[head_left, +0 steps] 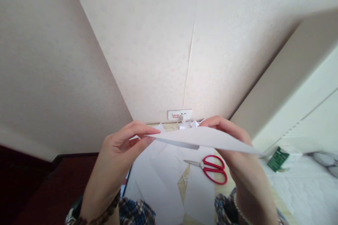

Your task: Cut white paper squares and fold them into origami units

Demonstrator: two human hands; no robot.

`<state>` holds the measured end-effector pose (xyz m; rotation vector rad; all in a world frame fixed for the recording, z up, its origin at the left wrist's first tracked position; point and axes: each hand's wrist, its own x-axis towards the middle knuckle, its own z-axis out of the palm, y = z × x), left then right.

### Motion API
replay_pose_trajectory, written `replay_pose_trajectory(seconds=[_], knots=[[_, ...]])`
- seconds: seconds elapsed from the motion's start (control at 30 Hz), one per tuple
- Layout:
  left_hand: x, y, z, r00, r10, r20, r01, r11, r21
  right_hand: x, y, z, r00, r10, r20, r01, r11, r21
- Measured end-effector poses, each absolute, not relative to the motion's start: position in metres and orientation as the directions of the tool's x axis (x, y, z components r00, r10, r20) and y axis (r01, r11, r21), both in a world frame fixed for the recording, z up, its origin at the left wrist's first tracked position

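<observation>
A sheet of white paper (200, 137) is held up above the table, curved and seen nearly edge-on. My left hand (126, 140) pinches its left end between thumb and fingertips. On the other side my right hand (232, 140) grips the sheet, its fingers over the far edge and part of the hand hidden behind the paper. Below the raised sheet lies a pair of scissors (208, 168) with red handles, the blades pointing left. Several more white sheets (166, 182) are spread under and around them on the table.
Small folded paper pieces (194, 124) and scraps lie at the table's back edge, against the wall. A wall socket (179, 114) with a plug in it sits just above. To the right, a green box (278, 159) rests on a white quilted surface (303, 186).
</observation>
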<state>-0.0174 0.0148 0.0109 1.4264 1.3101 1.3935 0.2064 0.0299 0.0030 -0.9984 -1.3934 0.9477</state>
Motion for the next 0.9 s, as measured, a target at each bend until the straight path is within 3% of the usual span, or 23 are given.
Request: replay_pose_trajectory(seconds=[0.1,0.27,0.43,0.6,0.9], knots=[[-0.017,0.014,0.010,-0.133,0.949,0.285,0.214,-0.254,0.943,0.204,0.029,0.004,-0.036,0.958,0.283,-0.020,0.283,-0.959],[-0.018,0.010,0.007,-0.173,0.960,0.221,0.205,-0.184,0.961,0.200,0.030,0.003,-0.070,0.949,0.306,-0.109,0.298,-0.948],[-0.018,0.010,0.010,-0.145,0.955,0.258,0.220,-0.223,0.950,0.201,0.029,0.007,0.029,0.935,0.352,-0.035,0.353,-0.935],[-0.020,0.006,0.009,-0.216,0.967,0.138,0.268,-0.077,0.960,0.201,0.028,0.004,0.023,0.930,0.367,-0.055,0.368,-0.928],[-0.012,0.011,0.009,-0.288,0.912,0.292,0.196,-0.242,0.950,0.195,0.027,0.000,-0.028,0.928,0.370,-0.045,0.369,-0.928]])
